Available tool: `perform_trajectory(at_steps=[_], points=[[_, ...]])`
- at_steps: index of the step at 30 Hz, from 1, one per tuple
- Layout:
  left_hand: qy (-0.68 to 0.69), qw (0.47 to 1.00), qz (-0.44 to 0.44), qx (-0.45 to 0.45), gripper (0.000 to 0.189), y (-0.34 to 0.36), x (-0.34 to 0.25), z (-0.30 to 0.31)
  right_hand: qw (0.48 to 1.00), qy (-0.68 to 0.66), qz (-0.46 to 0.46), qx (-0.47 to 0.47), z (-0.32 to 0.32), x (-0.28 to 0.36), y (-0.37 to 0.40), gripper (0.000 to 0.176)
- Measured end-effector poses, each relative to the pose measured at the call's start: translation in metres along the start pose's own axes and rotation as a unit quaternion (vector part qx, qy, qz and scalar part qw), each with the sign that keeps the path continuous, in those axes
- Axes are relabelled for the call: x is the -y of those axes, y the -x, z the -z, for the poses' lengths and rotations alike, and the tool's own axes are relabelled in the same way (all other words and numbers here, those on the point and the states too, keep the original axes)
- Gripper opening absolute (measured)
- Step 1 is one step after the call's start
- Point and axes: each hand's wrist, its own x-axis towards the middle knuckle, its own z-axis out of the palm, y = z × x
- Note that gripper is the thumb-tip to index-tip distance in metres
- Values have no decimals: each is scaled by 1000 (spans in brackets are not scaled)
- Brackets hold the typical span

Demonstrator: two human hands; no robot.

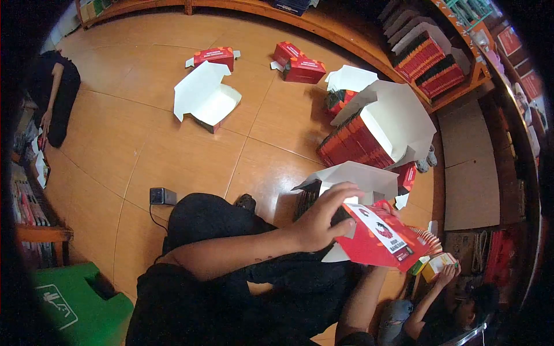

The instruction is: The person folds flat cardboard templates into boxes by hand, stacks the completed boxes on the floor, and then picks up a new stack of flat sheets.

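A red folded carton (381, 233) with a white printed label and loose end flaps is held tilted over my lap. My left hand (329, 216) grips its left end, thumb and fingers closed on the cardboard by the open flap. My right hand (391, 209) is mostly hidden behind the carton; a few fingertips show at its far edge, and the forearm passes beneath it. Just beyond my hands stands a stack of nested open cartons (369, 177) with a grey-white lid flap, partly covered by my left hand.
A larger stack of nested red cartons (358, 141) stands ahead. An open carton (210, 101) and closed red boxes (300, 66) lie on the tiled floor. A co-worker's hand (445, 275) holds a yellow box at right. Another person (55, 95) sits left. A green stool (75, 305) stands lower left.
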Motion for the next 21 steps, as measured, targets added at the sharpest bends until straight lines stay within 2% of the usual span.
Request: perform_trajectory(at_steps=[2,3,4,5,8,9,10,12,13,16,17,18,20,21], points=[[19,999,11,34,56,3,-1,-2,963,32,221,152,23,-22,-4,48],[28,998,-5,63,56,4,1,-3,810,191,549,-76,60,-38,-8,49],[36,995,-21,91,57,4,2,-3,811,191,548,-75,61,-35,-7,49],[27,995,-55,73,55,3,-7,-3,832,210,508,-74,60,-31,-3,49],[-54,997,-30,43,48,11,3,-13,883,261,384,-73,49,-19,10,50],[-55,998,-28,4,36,15,5,-15,896,277,340,-72,45,-17,13,50],[2,999,50,2,34,14,0,-15,641,406,651,-14,-5,-71,-51,47],[189,960,178,-102,31,16,4,-28,673,179,670,-257,-17,-93,-54,50],[172,960,198,-101,32,14,4,-24,632,220,675,-311,-14,-90,-59,57],[189,953,184,-147,32,6,8,-19,656,256,633,-321,-16,-88,-58,59],[212,944,212,-138,32,2,6,-14,675,306,617,-265,-20,-87,-48,52],[212,944,212,-141,32,1,2,-7,676,308,615,-264,-22,-85,-47,52],[-26,979,195,-47,34,-7,-30,13,596,400,595,-362,-27,-79,-48,45],[40,995,84,-25,36,-6,-1,6,569,408,599,-389,-4,-68,-44,32]])
